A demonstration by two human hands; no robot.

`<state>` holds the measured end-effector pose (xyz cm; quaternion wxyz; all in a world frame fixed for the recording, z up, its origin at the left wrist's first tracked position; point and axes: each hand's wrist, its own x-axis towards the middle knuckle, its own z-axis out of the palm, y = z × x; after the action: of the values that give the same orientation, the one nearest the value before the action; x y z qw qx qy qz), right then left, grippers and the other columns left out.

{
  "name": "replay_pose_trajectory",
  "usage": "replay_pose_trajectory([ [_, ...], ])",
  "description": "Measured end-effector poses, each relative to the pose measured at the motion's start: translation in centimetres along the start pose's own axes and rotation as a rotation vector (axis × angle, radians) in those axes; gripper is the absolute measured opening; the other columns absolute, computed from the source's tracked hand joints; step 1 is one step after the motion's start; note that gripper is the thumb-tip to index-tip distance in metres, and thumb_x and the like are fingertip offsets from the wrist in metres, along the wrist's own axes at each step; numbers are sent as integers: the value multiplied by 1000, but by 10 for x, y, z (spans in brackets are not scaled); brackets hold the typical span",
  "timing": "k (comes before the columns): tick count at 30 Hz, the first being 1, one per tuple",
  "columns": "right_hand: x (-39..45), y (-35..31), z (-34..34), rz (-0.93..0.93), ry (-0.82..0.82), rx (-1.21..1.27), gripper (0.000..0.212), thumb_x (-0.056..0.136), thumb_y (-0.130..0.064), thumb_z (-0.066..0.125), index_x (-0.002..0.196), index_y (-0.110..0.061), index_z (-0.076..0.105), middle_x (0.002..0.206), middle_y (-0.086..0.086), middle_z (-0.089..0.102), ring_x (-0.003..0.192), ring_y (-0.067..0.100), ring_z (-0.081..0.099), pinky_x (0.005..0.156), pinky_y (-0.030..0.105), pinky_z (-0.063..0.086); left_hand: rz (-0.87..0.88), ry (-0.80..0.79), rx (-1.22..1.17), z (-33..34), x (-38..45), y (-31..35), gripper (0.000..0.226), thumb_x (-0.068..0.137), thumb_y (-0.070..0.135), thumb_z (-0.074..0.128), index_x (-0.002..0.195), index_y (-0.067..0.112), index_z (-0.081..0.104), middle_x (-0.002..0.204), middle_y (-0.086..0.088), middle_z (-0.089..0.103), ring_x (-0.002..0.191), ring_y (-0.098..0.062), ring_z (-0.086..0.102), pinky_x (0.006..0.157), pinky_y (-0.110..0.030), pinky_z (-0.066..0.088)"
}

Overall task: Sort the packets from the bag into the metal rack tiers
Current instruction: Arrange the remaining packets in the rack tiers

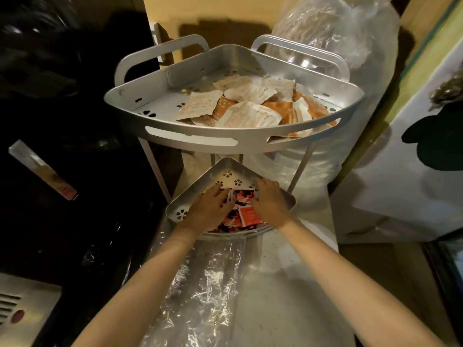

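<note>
A: While both hands are down in it, start big: metal rack (233, 139) is a two-tier corner unit on a steel counter (288, 284). Upper tier (140, 101) holds a loose heap of white and orange packets (248, 106), piled toward its right side. Lower tier (220, 175) holds the red and black packets (244, 210).

B: Bag?

A: Big clear plastic bag (338, 46) stands behind the rack on the right. A flat sheet of clear plastic (200, 284) lies on the counter in front. Can't tell which one the packets come from.

B: Hands?

A: Left hand (209, 209) and right hand (269, 202) are both in the lower tier, lying on the red and black pile from either side. Left fingers look curled round a thin pale packet (229, 195) standing on edge. Right fingers bend over the pile; can't tell if they pinch anything.

B: Step?

A: My read: squaring up or placing the red lot in the lower tier. Sort looks well along, both tiers loaded by colour.

B: Next?

A: Probably let go, pull both hands clear of the upper tier's underside, then reach for more. Tight gap, so a low, flat exit.

B: Any print?

A: Faint lettering on the white packets, white graphics on the red ones. Too blurred to read; no brand legible.
</note>
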<state>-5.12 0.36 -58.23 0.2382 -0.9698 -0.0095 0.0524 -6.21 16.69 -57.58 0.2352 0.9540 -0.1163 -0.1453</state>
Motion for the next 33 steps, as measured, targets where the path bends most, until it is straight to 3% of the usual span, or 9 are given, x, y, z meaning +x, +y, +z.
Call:
replay_pose_trajectory([
  [3,-9,-2,-15,-79,-33,60,58,87,-8,49,141,-19,32,141,7,41,131,24,35,104,35,34,12,20,-41,-13,-3,9,47,92,38,45,135,20,44,139,-1,45,126,-23,45,101,-42,41],
  [7,-25,-10,-43,-78,-11,196,54,87,-11,52,137,-28,37,131,5,54,116,26,54,95,41,47,131,-96,111,-40,-12,29,44,92,29,50,135,23,44,141,0,45,127,-17,43,99,-25,33],
  [9,-39,-15,-60,-103,-5,277,49,89,-15,54,135,-26,40,125,3,60,106,21,60,90,37,51,174,-152,158,-54,-21,42,43,92,29,49,135,27,43,142,2,45,126,-15,44,92,-20,32],
  [13,-75,-23,-99,-225,105,389,28,86,-19,62,113,-17,60,97,2,69,91,15,64,87,35,52,268,-180,119,-83,-41,72,39,91,30,50,130,34,47,143,9,40,124,-14,44,98,-23,35],
  [17,-123,-39,-153,-323,215,441,18,85,-18,63,97,-30,64,89,-14,67,86,-1,63,76,10,49,377,-186,42,-119,-70,106,41,91,32,51,131,28,47,136,7,50,119,-11,50,102,-32,41],
  [21,-182,-70,-220,-529,455,536,17,81,-19,66,90,-33,66,87,-11,72,88,4,66,80,15,51,543,-237,35,-160,-103,139,39,91,34,52,129,27,50,129,6,57,113,-8,55,98,-29,44],
  [27,-216,-96,-262,-752,605,599,15,81,-21,61,91,-29,66,90,-8,72,84,7,69,75,17,53,677,-54,-105,-210,-137,162,38,90,34,53,126,23,53,120,9,63,106,0,59,95,-29,47],
  [33,-204,-105,-229,-659,390,529,16,79,-26,63,93,-32,67,92,-15,70,91,5,65,78,16,52,641,97,-204,-208,-149,137,34,89,31,53,123,24,56,116,8,65,105,-3,61,94,-30,49],
])
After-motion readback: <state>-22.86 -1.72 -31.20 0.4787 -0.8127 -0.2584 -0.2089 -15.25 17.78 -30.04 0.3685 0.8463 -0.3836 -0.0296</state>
